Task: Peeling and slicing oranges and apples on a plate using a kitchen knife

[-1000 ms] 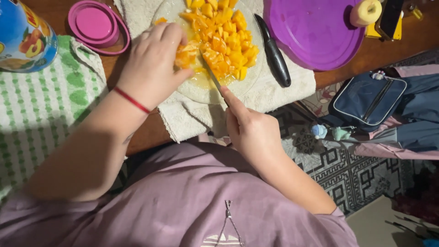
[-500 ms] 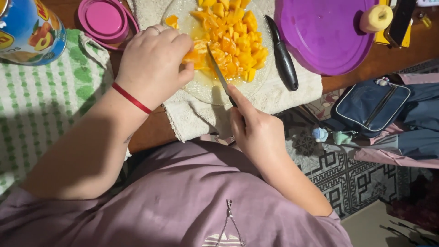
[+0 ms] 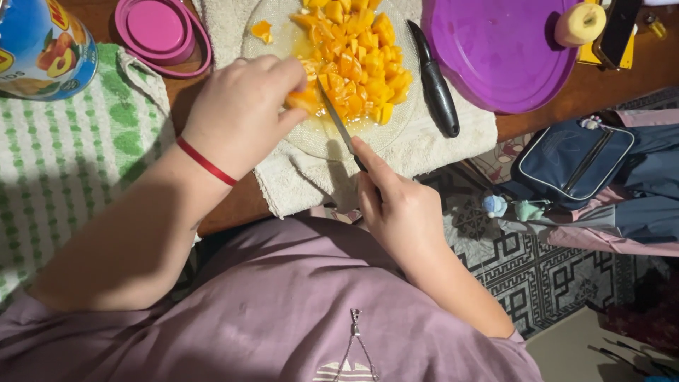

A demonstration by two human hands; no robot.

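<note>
A clear round cutting plate [image 3: 311,138] lies on a cream towel [image 3: 438,148] and carries a heap of diced orange fruit [image 3: 357,60]. My left hand [image 3: 240,113], with a red band at the wrist, pinches a piece of orange fruit [image 3: 303,99] at the near edge of the heap. My right hand [image 3: 396,205] grips a knife [image 3: 338,124], forefinger laid along its back, the blade set against that piece. One loose cube [image 3: 262,30] sits apart at the plate's far left.
A second black-handled knife [image 3: 435,81] lies on the towel right of the plate. A purple round lid [image 3: 495,49], a pink lidded container [image 3: 159,32], a printed tin [image 3: 42,42], a green checked cloth [image 3: 64,170] and a dark blue bag [image 3: 573,159] surround the spot.
The view has shifted so the plate sits lower and closer. My left hand has slid off the heap to pinch one piece at its near edge, with the knife blade beside it.
</note>
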